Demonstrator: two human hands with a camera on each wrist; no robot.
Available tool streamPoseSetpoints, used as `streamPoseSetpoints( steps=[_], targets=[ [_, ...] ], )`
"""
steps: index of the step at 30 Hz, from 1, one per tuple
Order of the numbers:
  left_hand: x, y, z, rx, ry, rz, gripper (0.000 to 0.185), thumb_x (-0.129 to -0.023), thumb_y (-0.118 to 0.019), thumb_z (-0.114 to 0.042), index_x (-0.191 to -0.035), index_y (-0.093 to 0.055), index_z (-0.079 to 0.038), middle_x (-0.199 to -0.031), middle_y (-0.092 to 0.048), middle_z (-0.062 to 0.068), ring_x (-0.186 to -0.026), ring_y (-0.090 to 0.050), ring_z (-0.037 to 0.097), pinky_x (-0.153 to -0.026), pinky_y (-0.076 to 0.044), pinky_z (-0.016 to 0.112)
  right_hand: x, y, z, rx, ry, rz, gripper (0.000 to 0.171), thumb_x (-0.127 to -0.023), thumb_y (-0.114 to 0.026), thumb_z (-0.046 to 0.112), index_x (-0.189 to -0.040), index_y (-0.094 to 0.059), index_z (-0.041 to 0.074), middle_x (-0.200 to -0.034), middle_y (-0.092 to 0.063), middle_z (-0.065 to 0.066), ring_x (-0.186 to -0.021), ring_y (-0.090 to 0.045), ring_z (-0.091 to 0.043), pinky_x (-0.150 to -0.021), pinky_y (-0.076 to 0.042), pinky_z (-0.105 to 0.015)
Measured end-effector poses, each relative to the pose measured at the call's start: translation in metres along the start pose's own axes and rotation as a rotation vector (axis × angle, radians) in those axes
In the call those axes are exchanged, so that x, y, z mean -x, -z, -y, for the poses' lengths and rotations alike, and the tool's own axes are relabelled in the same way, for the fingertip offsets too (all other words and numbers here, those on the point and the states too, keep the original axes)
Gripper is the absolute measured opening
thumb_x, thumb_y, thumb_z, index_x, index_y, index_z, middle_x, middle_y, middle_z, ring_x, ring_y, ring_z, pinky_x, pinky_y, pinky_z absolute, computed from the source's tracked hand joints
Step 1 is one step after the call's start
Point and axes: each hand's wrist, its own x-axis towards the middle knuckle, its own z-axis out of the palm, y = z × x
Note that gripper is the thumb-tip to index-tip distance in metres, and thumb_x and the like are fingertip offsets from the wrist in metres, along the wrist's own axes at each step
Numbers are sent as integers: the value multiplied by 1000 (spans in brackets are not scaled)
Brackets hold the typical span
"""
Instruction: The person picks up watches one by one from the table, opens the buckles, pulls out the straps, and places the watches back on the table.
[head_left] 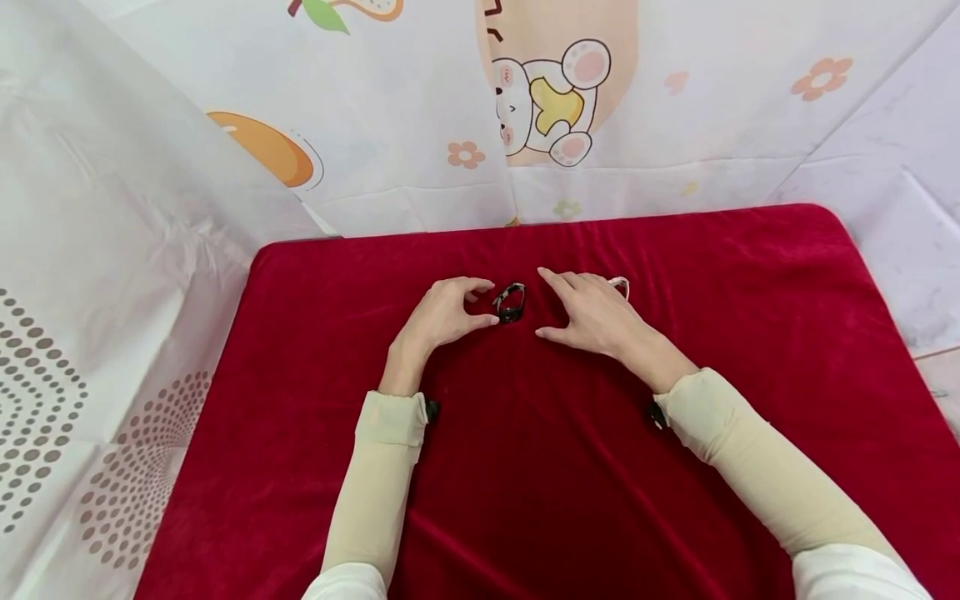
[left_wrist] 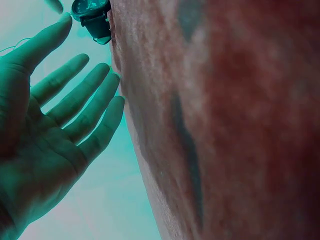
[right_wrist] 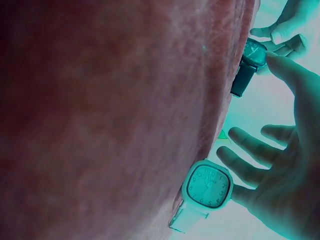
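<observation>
A dark wristwatch [head_left: 510, 302] lies on the red velvet cloth [head_left: 525, 467], between my two hands. My left hand [head_left: 480, 303] sits just left of it with relaxed fingers, the thumb tip close to the watch; the left wrist view shows this hand [left_wrist: 75, 85] spread, with the dark watch [left_wrist: 92, 17] beyond the thumb. My right hand [head_left: 570, 308] lies flat to the watch's right, its fingers straight. A white square-faced watch [right_wrist: 207, 187] rests on the cloth under those fingers; only its strap [head_left: 621, 286] peeks out in the head view. Neither hand grips anything.
The red cloth covers a table with rounded far corners [head_left: 825, 218]. White plastic sheeting with cartoon prints [head_left: 547, 100] hangs behind and to both sides. A dotted sheet [head_left: 45, 417] drapes past the table's left edge.
</observation>
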Motion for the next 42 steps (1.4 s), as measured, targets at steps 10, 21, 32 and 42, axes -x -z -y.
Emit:
streamPoseSetpoints(
  steps=[10,21,32,42],
  targets=[
    [-6,0,-2,-1,-5,7,53,-86,-79,-34,-133,-63,-15,-124,-64,0,-103,-62,14,-89,-52,30,-7,0,0,5,1,36,85,-84,-74,53,-147,-45,3,-137,-55,-18,-128,-50,-37,-112,-34,-51],
    [-12,-1,-1,21,-7,40,51,-87,-79,-32,-132,-63,-13,-120,-65,1,-102,-62,14,-89,-52,29,-18,-3,2,-9,-16,63,78,-84,-74,52,-143,-52,6,-133,-56,-16,-118,-56,-36,-102,-45,-48],
    [-13,-3,-1,22,-3,46,45,-87,-78,-32,-127,-67,-15,-113,-66,-3,-99,-61,12,-87,-52,28,-23,-7,3,-21,-7,57,72,-85,-74,49,-139,-56,6,-130,-58,-15,-116,-57,-36,-100,-46,-48],
    [-16,-4,1,32,24,71,40,-88,-77,-33,-124,-70,-19,-116,-67,-5,-99,-61,12,-85,-52,29,-29,-9,5,-14,-14,83,71,-86,-73,48,-140,-56,5,-133,-57,-17,-119,-53,-37,-102,-45,-47]
  ],
)
